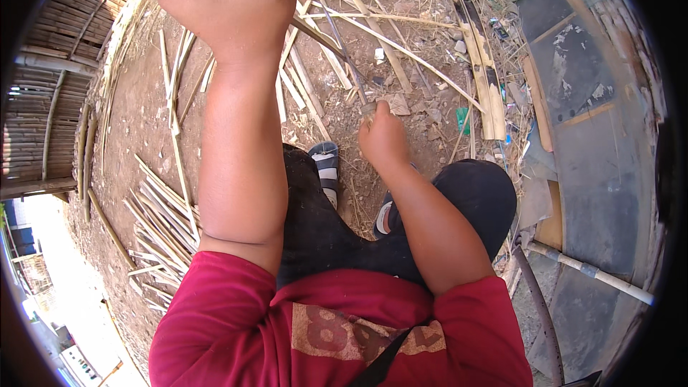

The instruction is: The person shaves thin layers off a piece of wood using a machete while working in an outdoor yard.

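Observation:
My left hand (229, 0) is raised at the upper left, cut off by the top edge, its fingers curled closed. A brown bamboo strip (319, 34) comes out from behind that hand and slants down to the right. Lower and further right, my right hand (385, 136) is closed round the handle of a long, thin, dark-bladed knife (344, 43). Its blade points up and away, and the strip's lower end reaches the blade just above my right fist. Whether the two touch is unclear. My left fingertips are out of view.
Many split bamboo strips (304, 89) lie scattered over the dirt ground ahead. A pile of strips (161, 222) lies by my left elbow. Two thick bamboo pieces (481, 79) lie at right, near a dark panel (573, 100). A bamboo-slat wall (46, 115) stands at left.

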{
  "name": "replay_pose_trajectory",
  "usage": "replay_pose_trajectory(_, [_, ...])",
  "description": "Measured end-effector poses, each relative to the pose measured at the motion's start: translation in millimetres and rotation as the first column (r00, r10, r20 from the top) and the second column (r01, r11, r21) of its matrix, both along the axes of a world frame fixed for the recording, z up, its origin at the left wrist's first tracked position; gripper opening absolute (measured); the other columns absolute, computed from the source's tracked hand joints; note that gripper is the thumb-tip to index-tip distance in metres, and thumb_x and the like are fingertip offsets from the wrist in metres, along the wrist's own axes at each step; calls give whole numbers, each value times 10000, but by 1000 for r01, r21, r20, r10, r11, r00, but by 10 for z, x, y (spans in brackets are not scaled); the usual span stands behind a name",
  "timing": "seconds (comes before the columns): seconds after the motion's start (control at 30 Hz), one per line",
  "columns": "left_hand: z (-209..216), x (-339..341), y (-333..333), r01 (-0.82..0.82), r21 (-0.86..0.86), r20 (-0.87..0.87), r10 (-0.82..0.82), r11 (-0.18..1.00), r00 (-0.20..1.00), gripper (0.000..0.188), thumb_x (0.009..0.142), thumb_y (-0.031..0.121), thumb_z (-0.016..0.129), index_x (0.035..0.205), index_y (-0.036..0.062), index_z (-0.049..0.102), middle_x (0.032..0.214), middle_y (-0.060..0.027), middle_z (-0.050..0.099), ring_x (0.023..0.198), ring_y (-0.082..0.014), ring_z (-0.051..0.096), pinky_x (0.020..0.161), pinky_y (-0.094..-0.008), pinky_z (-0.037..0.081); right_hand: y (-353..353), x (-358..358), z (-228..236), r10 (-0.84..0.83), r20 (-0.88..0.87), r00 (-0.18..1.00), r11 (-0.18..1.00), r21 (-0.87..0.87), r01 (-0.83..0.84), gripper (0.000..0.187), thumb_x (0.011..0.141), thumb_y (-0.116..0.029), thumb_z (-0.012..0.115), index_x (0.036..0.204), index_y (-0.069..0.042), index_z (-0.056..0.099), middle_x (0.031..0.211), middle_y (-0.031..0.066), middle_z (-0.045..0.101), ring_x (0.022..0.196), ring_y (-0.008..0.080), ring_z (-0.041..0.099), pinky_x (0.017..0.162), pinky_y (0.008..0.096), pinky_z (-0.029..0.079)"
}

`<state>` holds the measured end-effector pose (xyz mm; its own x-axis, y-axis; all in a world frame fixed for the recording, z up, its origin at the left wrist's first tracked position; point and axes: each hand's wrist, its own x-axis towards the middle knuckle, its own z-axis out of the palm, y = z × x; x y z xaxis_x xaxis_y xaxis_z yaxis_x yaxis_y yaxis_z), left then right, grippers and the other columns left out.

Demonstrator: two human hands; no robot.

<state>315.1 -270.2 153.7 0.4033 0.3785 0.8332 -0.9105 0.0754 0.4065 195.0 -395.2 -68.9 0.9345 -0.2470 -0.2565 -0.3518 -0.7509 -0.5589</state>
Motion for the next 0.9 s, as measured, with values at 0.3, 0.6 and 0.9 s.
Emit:
replay_pose_trajectory(0.3, [-11, 38, -30, -60, 41, 18, 60, 997, 998, 308, 979, 41, 667, 1218, 45, 473, 597, 96, 456, 511, 5, 365, 492, -185, 241, 26, -56, 550, -133, 468, 874, 962, 273, 0, 439, 904, -226, 696, 1207, 46, 534, 918, 285, 697, 907, 474, 687, 784, 521, 547])
replay_pose_trajectory(0.6, [12, 1, -31, -124, 26, -64, 125, 992, 990, 267, 1002, 69, 644, 1203, 40, 470, 609, 63, 517, 526, 2, 380, 517, -186, 254, 3, -17, 39, -35, 136, 990, 996, 84, 23, 453, 909, -253, 677, 1211, 62, 556, 915, 295, 695, 875, 481, 688, 784, 531, 540])
replay_pose_trajectory(0.9, [19, -48, -45, -54, -3, -43, 54, 999, 998, 246, 1005, 54, 620, 1202, 39, 472, 606, 64, 510, 523, 2, 374, 508, -192, 246, -34, -50, 454, -125, 399, 908, 978, 204, 45, 391, 883, -199, 686, 1163, 44, 563, 955, 290, 700, 919, 470, 688, 806, 528, 551])
